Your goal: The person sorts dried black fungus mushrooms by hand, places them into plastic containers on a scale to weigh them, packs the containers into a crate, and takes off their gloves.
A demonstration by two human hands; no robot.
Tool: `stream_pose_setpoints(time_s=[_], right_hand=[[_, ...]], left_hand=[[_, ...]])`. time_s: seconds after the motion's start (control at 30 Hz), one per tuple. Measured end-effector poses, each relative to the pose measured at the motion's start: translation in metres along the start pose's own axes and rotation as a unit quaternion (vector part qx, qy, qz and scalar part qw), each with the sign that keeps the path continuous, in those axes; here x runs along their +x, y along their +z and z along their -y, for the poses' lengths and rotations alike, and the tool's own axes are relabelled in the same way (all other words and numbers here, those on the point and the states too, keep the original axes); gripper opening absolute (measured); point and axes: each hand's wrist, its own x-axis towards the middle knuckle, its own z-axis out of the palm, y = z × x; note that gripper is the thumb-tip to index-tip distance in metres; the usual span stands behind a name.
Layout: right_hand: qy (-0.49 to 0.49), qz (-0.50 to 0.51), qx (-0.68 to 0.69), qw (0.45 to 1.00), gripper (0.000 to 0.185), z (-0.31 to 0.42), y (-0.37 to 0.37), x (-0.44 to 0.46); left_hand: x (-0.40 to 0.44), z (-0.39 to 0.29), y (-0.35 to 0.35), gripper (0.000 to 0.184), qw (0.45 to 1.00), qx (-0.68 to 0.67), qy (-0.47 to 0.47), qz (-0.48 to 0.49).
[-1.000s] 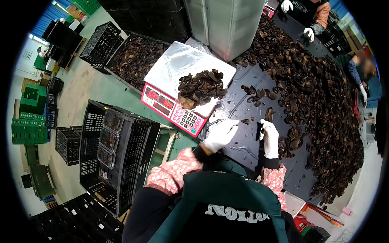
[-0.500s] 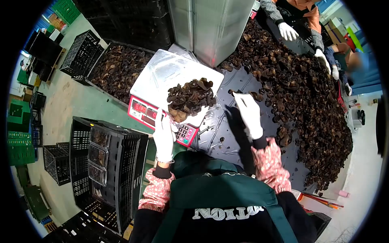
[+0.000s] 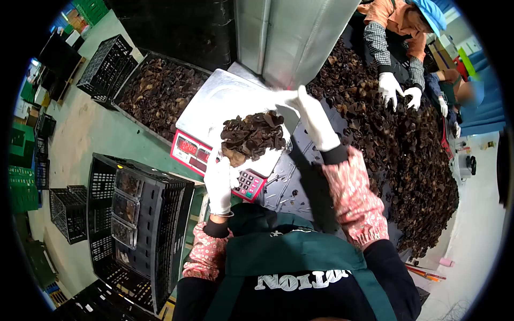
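Observation:
A clump of dark brown, ear-shaped fungus (image 3: 252, 138) lies in a clear plastic tray on the white scale (image 3: 206, 101), whose red digits are lit. My left hand (image 3: 219, 182), white-gloved, is closed at the tray's near left edge, by the scale's keypad (image 3: 249, 184); its fingertips seem to pinch the tray's rim. Over the tray's far right side is my right hand (image 3: 316, 117), also gloved, with its fingers blurred. Whether it grips anything cannot be made out.
Loose fungus (image 3: 412, 155) is heaped along the dark table. A co-worker's gloved hands (image 3: 399, 93) touch the heap. A bin of fungus (image 3: 155, 93) stands beyond the scale; a black crate (image 3: 142, 224) with clear boxes stands at left. A tall grey container (image 3: 289, 40) rises behind.
My right hand has moved from the table up to the tray. My left hand went from the table to the tray's near edge. The co-worker's hands have reached farther over the heap.

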Motion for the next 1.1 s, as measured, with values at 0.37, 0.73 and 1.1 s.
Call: stream_pose_setpoints(time_s=[0.37,0.73,1.1], right_hand=[[0.038,-0.125,-0.204,0.970,0.036,-0.048,-0.003,-0.076],[0.107,-0.024,0.172,0.979,0.029,-0.033,0.000,-0.060],[-0.090,-0.182,-0.168,0.965,0.049,-0.053,0.010,-0.085]], left_hand=[[-0.003,0.014,-0.007,0.048,0.999,0.017,-0.033,0.010],[0.001,0.019,-0.008,0.036,0.949,0.292,0.110,-0.044],[-0.016,-0.003,0.011,0.043,0.998,0.051,-0.029,-0.007]])
